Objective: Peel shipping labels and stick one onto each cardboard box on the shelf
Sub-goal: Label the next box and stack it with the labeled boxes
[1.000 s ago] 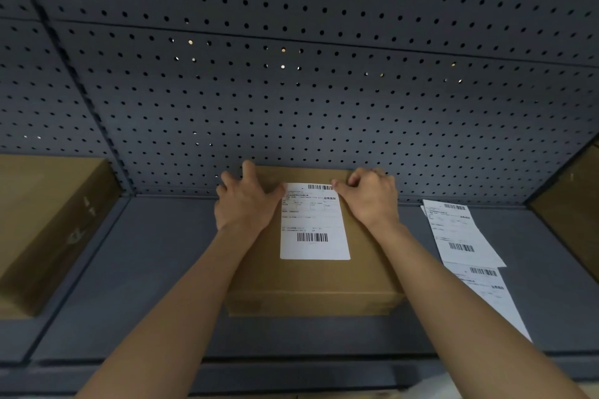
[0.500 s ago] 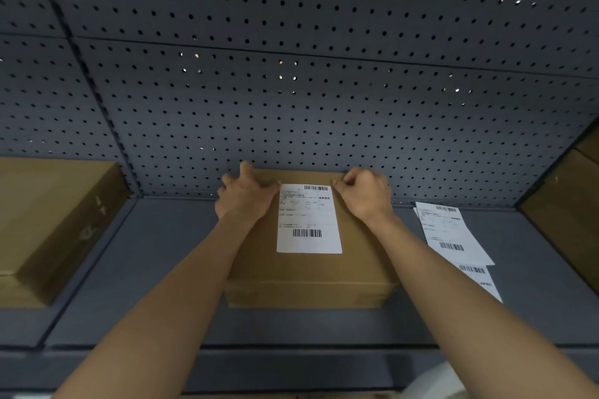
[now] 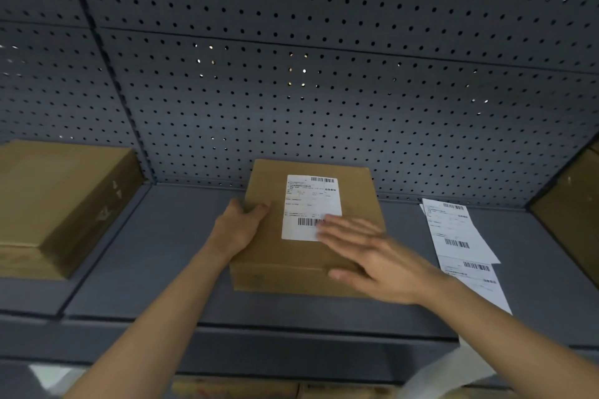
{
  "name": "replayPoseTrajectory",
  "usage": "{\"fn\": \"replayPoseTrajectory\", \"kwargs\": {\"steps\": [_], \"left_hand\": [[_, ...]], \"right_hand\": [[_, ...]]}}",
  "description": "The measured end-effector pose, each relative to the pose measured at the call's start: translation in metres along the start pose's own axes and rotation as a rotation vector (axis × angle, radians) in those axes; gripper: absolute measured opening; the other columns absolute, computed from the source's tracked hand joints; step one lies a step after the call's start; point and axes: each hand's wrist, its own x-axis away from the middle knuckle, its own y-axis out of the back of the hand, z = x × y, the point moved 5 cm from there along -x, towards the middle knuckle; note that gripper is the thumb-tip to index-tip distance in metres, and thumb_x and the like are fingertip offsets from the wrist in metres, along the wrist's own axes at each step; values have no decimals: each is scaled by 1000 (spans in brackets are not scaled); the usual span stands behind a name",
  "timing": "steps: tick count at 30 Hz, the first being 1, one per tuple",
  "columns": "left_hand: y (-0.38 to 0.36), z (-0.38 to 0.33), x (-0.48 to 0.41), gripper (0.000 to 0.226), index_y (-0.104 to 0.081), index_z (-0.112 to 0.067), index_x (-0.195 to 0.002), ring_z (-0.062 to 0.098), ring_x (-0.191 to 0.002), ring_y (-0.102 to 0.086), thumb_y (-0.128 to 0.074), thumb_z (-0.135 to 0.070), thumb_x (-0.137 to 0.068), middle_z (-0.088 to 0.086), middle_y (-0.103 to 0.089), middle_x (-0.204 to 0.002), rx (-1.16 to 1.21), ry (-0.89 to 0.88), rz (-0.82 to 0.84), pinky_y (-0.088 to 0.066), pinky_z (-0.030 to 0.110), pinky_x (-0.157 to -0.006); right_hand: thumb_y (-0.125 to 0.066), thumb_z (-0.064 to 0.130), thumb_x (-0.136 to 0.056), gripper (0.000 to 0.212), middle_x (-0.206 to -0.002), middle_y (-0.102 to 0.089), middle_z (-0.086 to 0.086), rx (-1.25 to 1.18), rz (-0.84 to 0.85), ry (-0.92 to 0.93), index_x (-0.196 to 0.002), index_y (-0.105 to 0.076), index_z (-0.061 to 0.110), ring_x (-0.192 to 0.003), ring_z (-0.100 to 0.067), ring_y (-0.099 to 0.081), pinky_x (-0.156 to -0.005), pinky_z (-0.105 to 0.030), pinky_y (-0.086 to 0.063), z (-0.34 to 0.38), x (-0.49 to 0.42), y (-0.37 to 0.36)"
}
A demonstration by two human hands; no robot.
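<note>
Gripping the labelled box [image 3: 304, 256] edge with my left hand [image 3: 241, 225], my right hand [image 3: 372, 259] lies flat-fingered across its label [image 3: 309, 204]

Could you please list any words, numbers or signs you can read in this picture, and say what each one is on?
White shipping label on the middle brown cardboard box: barcodes, print too blurred to read.
Loose white label sheets on the grey shelf: same, unreadable.
Left brown cardboard box: faint side marks, illegible.
</note>
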Motion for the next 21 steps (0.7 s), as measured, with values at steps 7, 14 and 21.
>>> {"fn": "replayPoseTrajectory", "kwargs": {"steps": [7,14,21], "left_hand": [[-2,-2,-1,51,-56,-13,-116,19,-93,-62,-46,-59,-95,5,-64,-109,-50,-62,-32,-48,31,-73],[0,-2,3,46,-58,-13,-108,15,-85,-61,-48,-56,-96,3,-64,-99,-64,-86,-87,-45,26,-62],[2,-3,5,40,-61,-18,-107,13,-83,-63,-50,-55,-96,0,-66,-97,-26,-92,-95,-45,23,-60]], "right_hand": [[-3,76,-91,90,-164,4,2,16,241,-52,-158,-3,16,-148,0,14,-124,-31,4,-1,-14,-6],[11,86,-77,105,-163,13,4,-10,305,-191,-157,6,18,-148,-4,18,-124,-35,2,-29,-49,-6],[0,81,-81,100,-163,12,-2,12,335,-334,-156,7,16,-149,-10,13,-123,-36,7,-61,-88,-4]]}}
